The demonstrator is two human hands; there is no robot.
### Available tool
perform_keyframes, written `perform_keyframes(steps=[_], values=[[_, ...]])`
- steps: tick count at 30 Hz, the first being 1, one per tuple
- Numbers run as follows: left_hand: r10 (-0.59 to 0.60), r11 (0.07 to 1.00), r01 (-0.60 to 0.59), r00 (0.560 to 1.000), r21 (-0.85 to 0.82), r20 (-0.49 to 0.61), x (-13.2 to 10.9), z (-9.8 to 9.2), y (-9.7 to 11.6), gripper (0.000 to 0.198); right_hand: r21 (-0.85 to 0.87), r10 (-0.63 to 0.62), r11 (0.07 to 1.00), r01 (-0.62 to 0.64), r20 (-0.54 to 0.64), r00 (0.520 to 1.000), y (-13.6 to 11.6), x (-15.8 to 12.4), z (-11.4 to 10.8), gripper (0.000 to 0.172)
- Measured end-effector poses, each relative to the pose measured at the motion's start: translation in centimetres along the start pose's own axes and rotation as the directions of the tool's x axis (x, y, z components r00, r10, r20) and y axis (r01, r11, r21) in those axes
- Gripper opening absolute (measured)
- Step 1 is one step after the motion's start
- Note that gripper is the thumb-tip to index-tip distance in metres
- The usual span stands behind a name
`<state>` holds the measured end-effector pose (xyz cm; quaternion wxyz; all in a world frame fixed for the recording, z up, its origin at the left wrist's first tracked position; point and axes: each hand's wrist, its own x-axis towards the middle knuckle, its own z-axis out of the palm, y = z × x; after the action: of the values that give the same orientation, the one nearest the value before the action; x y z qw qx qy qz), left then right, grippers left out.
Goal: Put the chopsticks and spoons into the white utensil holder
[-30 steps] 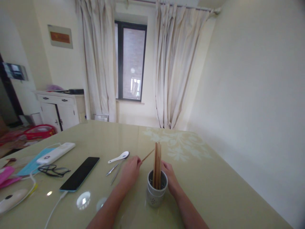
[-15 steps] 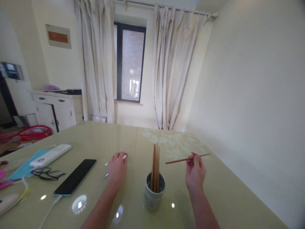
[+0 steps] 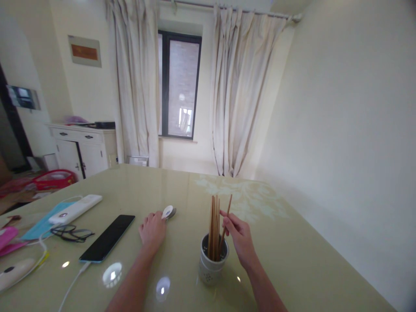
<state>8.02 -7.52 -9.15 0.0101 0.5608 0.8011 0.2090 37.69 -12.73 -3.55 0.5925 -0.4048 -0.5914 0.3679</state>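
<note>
A grey-white cup (image 3: 209, 271) stands on the glossy table with several wooden chopsticks (image 3: 213, 225) upright in it. My right hand (image 3: 239, 238), just right of the cup, pinches one chopstick (image 3: 229, 209) that leans slightly right, its lower end inside the cup. Left of the cup, my left hand (image 3: 153, 232) rests low over the table with its fingers closed on spoons. Their white and metal ends (image 3: 168, 212) stick out past the fingertips; the rest is hidden under the hand.
A black phone (image 3: 107, 239) with a white cable lies to the left. Beyond it are folded glasses (image 3: 72, 233), a white power strip (image 3: 76, 209), a blue mask (image 3: 42, 225) and a pink item (image 3: 8, 238). The table (image 3: 292, 260) meets a wall on the right.
My right hand has moved left to the cup, and its chopstick has turned from nearly level to upright with its end in the cup. My left hand has shifted slightly left, showing more of the spoons.
</note>
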Motion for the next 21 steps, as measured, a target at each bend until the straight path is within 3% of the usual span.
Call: perform_keyframes(steps=[8, 12, 15, 18, 21], values=[[0.003, 0.998, -0.006, 0.999, -0.070, -0.048, 0.2, -0.2, 0.4, 0.047, -0.059, -0.009, 0.998, 0.014, 0.085, 0.996, -0.1, -0.1, 0.3, 0.053], [0.007, 0.973, -0.049, 0.983, -0.226, -0.182, 0.0, -0.9, 1.6, 0.044, -0.060, -0.007, 0.998, 0.015, 0.129, 0.992, -0.3, -0.3, 0.4, 0.056], [0.027, 0.830, -0.185, 0.955, -0.526, -0.295, -0.9, -1.4, 3.2, 0.037, -0.062, 0.000, 0.998, 0.010, 0.160, 0.987, -0.5, -0.4, 0.5, 0.057], [0.062, 0.618, -0.258, 0.958, -0.742, -0.281, -2.7, -1.9, 5.2, 0.038, -0.060, 0.013, 0.998, -0.004, 0.145, 0.989, -0.5, -0.4, 0.5, 0.056], [0.104, 0.437, -0.274, 0.962, -0.857, -0.254, -5.2, -2.5, 6.7, 0.040, -0.029, 0.016, 0.999, -0.013, 0.100, 0.995, -0.2, -0.3, 0.3, 0.057]])
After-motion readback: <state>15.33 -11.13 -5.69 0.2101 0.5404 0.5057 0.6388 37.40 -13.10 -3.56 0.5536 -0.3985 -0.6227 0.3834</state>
